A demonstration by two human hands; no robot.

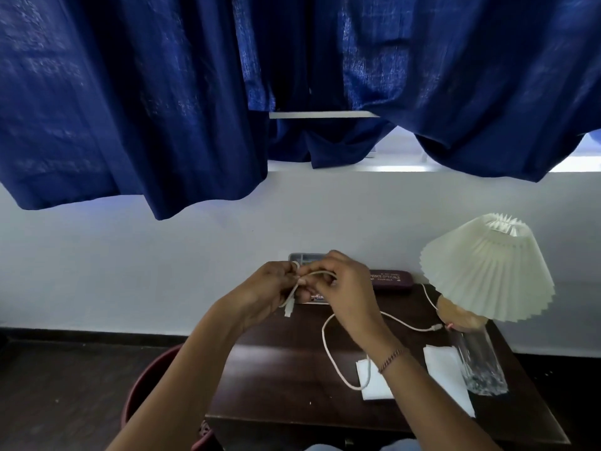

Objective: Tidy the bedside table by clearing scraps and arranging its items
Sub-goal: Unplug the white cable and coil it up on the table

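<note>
Above the dark wooden bedside table (pixel 276 385), my left hand (pixel 266 291) and my right hand (pixel 344 288) both pinch a white cable (pixel 328 349). A loop of it runs between my fingers, and its white plug dangles below my left hand. The remaining length trails in a curve over the tabletop and across a white tissue (pixel 374 382), ending in a small connector near the lamp base. A second white tissue (pixel 448 375) lies to the right.
A pleated cream lamp (pixel 487 268) stands at the table's right rear, a clear glass vase (pixel 481 366) in front of it. A maroon spectacle case (pixel 392 279) and grey tray (pixel 305 258) sit by the wall. A maroon bin (pixel 146 388) stands left of the table.
</note>
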